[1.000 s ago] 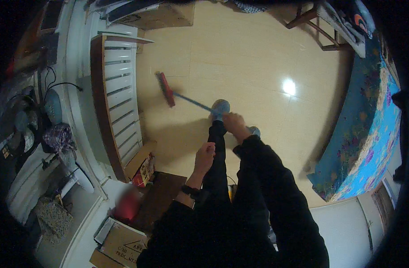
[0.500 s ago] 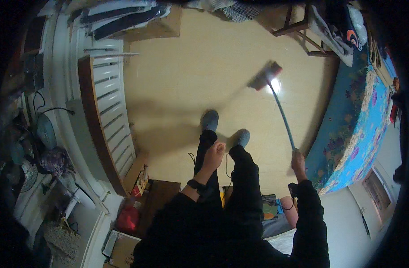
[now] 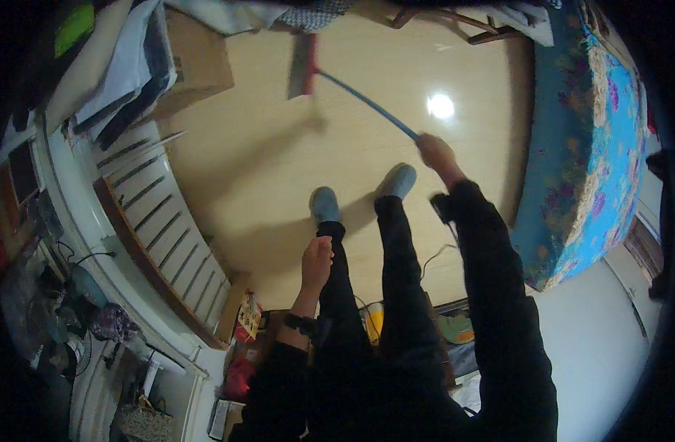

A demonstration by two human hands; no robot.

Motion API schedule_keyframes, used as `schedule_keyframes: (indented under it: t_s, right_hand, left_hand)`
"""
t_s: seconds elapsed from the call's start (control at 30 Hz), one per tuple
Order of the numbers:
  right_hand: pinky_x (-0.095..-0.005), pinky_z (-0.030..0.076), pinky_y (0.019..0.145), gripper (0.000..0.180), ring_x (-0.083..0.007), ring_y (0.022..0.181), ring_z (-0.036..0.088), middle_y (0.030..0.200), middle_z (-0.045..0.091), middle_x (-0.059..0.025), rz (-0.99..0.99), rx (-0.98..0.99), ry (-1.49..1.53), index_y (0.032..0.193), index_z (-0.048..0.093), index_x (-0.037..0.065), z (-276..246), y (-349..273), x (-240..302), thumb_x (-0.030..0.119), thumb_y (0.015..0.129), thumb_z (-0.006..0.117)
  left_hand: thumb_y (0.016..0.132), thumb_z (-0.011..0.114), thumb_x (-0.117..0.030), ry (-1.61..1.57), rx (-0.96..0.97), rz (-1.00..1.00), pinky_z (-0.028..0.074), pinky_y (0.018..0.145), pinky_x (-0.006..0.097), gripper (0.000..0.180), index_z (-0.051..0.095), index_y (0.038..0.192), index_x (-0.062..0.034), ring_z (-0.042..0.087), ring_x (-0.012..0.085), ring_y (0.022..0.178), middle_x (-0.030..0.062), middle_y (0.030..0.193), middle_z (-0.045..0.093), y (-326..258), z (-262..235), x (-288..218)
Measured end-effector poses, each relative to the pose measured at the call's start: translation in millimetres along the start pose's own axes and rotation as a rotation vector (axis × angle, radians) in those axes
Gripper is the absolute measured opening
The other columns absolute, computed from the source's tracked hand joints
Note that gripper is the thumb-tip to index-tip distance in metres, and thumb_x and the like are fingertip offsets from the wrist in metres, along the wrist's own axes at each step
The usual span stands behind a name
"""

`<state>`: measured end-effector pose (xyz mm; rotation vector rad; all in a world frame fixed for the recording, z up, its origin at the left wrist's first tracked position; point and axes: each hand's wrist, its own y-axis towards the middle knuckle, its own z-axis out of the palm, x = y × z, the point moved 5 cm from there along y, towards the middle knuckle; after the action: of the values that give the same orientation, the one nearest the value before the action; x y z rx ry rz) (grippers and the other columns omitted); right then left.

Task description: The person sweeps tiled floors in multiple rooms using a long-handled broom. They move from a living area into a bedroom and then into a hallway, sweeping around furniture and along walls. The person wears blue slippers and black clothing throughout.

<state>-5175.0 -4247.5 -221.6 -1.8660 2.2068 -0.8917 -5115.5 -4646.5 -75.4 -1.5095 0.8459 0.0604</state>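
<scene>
My right hand (image 3: pixel 435 156) is wrapped round the upper end of a broom's blue-grey handle (image 3: pixel 371 107). The handle slants away to the far left, where the red-edged broom head (image 3: pixel 303 66) is held out at the far side of the pale floor, slightly blurred. Whether the bristles touch the floor, I cannot tell. In front of my body, above my left leg, my left hand (image 3: pixel 317 259) is curled closed, with nothing seen in it. A dark band (image 3: pixel 299 324) circles the left wrist. My feet, in grey shoes (image 3: pixel 324 205), stand apart on the floor.
A white slatted radiator (image 3: pixel 179 236) with a brown top edge lines the left wall. Beyond it stands a cardboard box (image 3: pixel 194 62). A bed with a blue floral cover (image 3: pixel 616 184) runs along the right. Wooden legs (image 3: pixel 455 20) show at the far edge.
My right hand has swung forward and left, carrying the broom head from the right of the floor to the far left. The view has shifted, and my feet stand further apart.
</scene>
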Motion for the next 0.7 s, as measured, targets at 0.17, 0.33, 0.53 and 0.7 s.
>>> schedule_keyframes:
  t_s: [0.17,0.33,0.53,0.7]
  right_hand:
    - [-0.0500,0.048,0.067,0.021,-0.0422,0.081,0.059,0.089,0.060,-0.0240,0.274,0.016,0.033,0.097,0.057,-0.001,5.4,-216.5,-188.0,0.016,0.092,0.045]
    - [-0.0521,0.044,0.075,0.040,-0.0459,0.089,0.058,0.091,0.061,-0.0271,0.813,-0.004,0.274,0.095,0.060,0.002,-16.0,-367.7,-257.4,0.036,0.097,0.040]
    - [-0.0546,0.046,0.065,0.031,-0.0448,0.077,0.060,0.084,0.063,-0.0256,0.718,0.001,0.476,0.105,0.053,0.004,-74.2,-286.5,-222.3,0.027,0.096,0.035]
    - [-0.0529,0.048,0.065,0.025,-0.0416,0.074,0.061,0.078,0.063,-0.0236,0.605,-0.025,0.453,0.094,0.055,0.003,-98.3,-179.1,-238.3,0.024,0.093,0.042]
  left_hand:
    - [0.096,0.051,-0.030,0.147,0.112,0.090,0.047,0.060,0.027,0.031,0.060,0.107,-0.0017,0.057,0.0129,0.065,0.0057,0.075,0.060,13.5,88.9,-42.1]
    - [0.098,0.049,-0.021,0.203,0.237,0.183,0.043,0.056,0.025,0.025,0.058,0.110,-0.0009,0.051,0.0098,0.062,0.0033,0.073,0.055,8.2,185.3,-103.7]
    - [0.095,0.052,-0.020,0.406,0.309,0.147,0.050,0.068,0.028,0.023,0.060,0.108,-0.0024,0.062,0.0171,0.076,0.0095,0.086,0.065,-3.7,254.2,-178.1]
    - [0.094,0.053,-0.019,0.524,0.351,0.166,0.048,0.057,0.026,0.020,0.061,0.107,-0.0045,0.058,0.0124,0.066,0.0060,0.077,0.062,15.1,302.5,-221.3]
